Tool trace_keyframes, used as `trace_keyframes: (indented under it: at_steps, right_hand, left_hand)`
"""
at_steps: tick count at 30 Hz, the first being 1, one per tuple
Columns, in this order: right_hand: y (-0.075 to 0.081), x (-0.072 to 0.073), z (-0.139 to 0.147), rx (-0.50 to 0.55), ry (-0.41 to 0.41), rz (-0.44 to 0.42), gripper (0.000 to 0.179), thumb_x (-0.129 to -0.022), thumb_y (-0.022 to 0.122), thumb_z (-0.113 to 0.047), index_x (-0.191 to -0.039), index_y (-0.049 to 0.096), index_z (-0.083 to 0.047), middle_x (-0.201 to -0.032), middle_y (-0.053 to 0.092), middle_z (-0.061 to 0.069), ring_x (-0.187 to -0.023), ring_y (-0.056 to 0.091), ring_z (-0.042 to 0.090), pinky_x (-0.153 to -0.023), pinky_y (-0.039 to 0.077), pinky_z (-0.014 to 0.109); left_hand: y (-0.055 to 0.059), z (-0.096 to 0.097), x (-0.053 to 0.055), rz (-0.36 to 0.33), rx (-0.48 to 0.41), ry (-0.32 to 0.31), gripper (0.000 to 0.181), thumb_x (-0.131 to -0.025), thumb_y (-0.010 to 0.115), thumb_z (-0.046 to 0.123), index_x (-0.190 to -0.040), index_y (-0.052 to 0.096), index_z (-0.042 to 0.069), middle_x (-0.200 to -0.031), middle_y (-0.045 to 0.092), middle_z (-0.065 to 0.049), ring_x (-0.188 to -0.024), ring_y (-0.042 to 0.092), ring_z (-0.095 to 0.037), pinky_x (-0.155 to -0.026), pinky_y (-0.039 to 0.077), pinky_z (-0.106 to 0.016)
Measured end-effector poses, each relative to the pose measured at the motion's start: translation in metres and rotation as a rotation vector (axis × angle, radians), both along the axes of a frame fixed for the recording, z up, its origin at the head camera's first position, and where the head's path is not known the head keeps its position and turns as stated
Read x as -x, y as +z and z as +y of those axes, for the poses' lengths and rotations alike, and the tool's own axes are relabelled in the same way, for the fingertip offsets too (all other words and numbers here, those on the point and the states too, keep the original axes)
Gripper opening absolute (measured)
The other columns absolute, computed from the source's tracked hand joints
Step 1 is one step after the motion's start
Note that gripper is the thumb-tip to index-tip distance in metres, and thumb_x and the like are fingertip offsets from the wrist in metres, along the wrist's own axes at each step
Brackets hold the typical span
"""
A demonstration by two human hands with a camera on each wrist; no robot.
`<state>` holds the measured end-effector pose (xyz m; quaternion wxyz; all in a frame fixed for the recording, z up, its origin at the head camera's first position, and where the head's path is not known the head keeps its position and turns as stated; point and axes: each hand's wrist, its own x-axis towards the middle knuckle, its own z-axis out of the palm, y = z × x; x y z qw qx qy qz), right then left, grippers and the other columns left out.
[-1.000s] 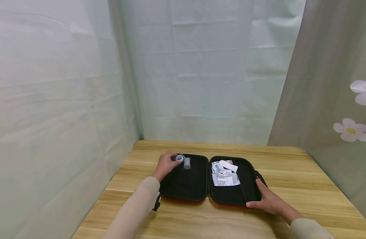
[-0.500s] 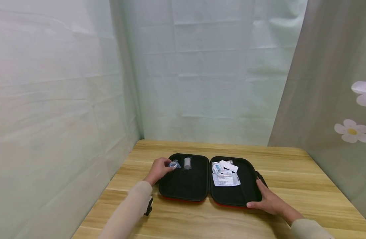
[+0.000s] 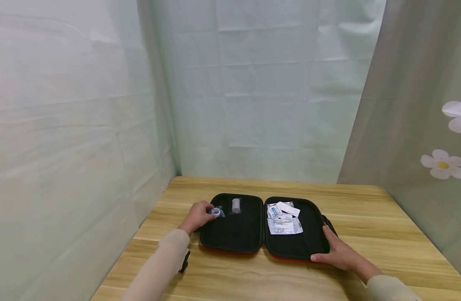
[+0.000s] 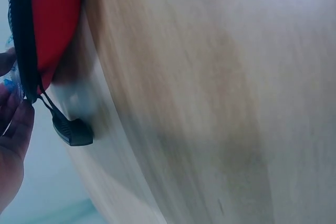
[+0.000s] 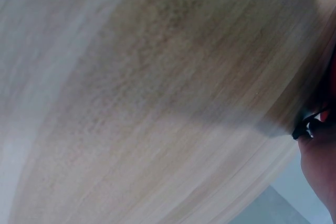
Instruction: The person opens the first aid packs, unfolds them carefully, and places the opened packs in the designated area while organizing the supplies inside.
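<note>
An unzipped case with black lining and a red shell lies spread flat, its left half (image 3: pixel 232 230) and right half (image 3: pixel 309 225) joined at the middle. My left hand (image 3: pixel 196 215) pinches a small white roll (image 3: pixel 215 212) in clear, blue-marked wrapping at the left half's outer edge. In the left wrist view, its fingers (image 4: pixel 20 121) are beside the red shell (image 4: pixel 55 19). A wrapped white cylindrical roll (image 3: pixel 236 205) lies at the back of that half. My right hand (image 3: pixel 337 253) rests on the right half's front corner, thumb and forefinger spread along the rim.
White packets (image 3: pixel 283 225) and a folded white strip (image 3: pixel 288 208) lie in the right half. A black strap (image 3: pixel 329 224) is at its right side. A black zipper pull (image 4: pixel 73 132) hangs off the left half. Pale curtains surround the wooden table (image 3: pixel 245 280).
My left hand has moved left and toward me with the small roll, from beside the cylindrical roll to the left half's outer edge. My right hand has stayed in place.
</note>
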<state>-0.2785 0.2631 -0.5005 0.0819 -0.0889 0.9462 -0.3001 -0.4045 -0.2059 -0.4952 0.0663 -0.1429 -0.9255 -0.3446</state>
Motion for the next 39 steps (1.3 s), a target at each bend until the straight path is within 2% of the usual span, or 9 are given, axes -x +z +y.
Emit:
trace_keyframes:
  at_steps: [5,8,14,22,30,34,39]
  right_hand:
    - [0.001,-0.001,-0.001,0.002,0.001,-0.003,0.121,-0.08,0.079,-0.049,-0.152,0.006,0.014,-0.155,0.005,0.039,-0.139,0.018,0.059,-0.107,0.021,0.07]
    - [0.001,0.0,-0.001,0.0,0.003,-0.001,0.12,-0.08,0.079,-0.05,-0.152,0.006,0.014,-0.155,0.005,0.039,-0.139,0.018,0.059,-0.107,0.021,0.07]
    - [0.0,0.0,0.0,-0.009,0.007,0.01,0.12,-0.08,0.079,-0.049,-0.152,0.007,0.014,-0.155,0.005,0.04,-0.138,0.019,0.059,-0.106,0.022,0.07]
    - [-0.001,-0.002,0.001,-0.008,0.015,0.041,0.118,-0.079,0.08,-0.046,-0.15,0.01,0.016,-0.154,0.007,0.041,-0.137,0.021,0.059,-0.106,0.023,0.07]
    - [-0.003,0.0,0.001,-0.008,0.005,0.034,0.118,-0.08,0.08,-0.047,-0.15,0.01,0.016,-0.154,0.007,0.041,-0.138,0.019,0.059,-0.107,0.022,0.07]
    - [-0.004,0.0,0.001,-0.014,-0.001,0.021,0.118,-0.08,0.08,-0.048,-0.151,0.009,0.016,-0.154,0.006,0.041,-0.138,0.018,0.059,-0.107,0.021,0.07]
    - [-0.003,0.0,0.001,-0.012,-0.001,0.02,0.118,-0.08,0.08,-0.048,-0.15,0.01,0.016,-0.154,0.006,0.041,-0.138,0.018,0.059,-0.107,0.021,0.07]
  left_hand:
    - [0.002,0.002,-0.001,-0.031,0.022,0.0,0.028,-0.082,0.08,0.006,-0.105,0.071,-0.006,-0.097,0.064,-0.011,-0.085,0.058,-0.022,-0.085,0.052,-0.044]
    - [0.0,0.004,-0.001,-0.014,0.041,-0.009,0.026,-0.081,0.081,0.007,-0.103,0.072,-0.005,-0.094,0.064,-0.01,-0.084,0.058,-0.022,-0.084,0.052,-0.044]
    - [-0.005,0.007,0.002,0.046,0.134,-0.069,0.023,-0.08,0.083,0.013,-0.097,0.076,0.0,-0.09,0.067,-0.007,-0.087,0.056,-0.023,-0.086,0.047,-0.045]
    - [-0.01,0.019,0.003,0.022,0.242,-0.076,0.025,-0.082,0.082,0.021,-0.103,0.077,0.008,-0.1,0.071,-0.006,-0.098,0.059,-0.027,-0.091,0.037,-0.048]
    - [-0.008,0.031,0.0,0.014,0.241,-0.113,0.026,-0.086,0.076,0.013,-0.111,0.074,0.007,-0.112,0.071,-0.009,-0.109,0.062,-0.03,-0.094,0.031,-0.052]
    - [-0.011,0.03,0.0,0.027,0.244,-0.104,0.029,-0.086,0.076,0.014,-0.114,0.073,0.006,-0.113,0.07,-0.009,-0.11,0.062,-0.029,-0.091,0.032,-0.051]
    - [-0.012,0.025,-0.001,0.049,0.173,-0.062,0.037,-0.082,0.08,0.016,-0.115,0.072,0.002,-0.113,0.07,-0.014,-0.109,0.061,-0.034,-0.089,0.033,-0.052]
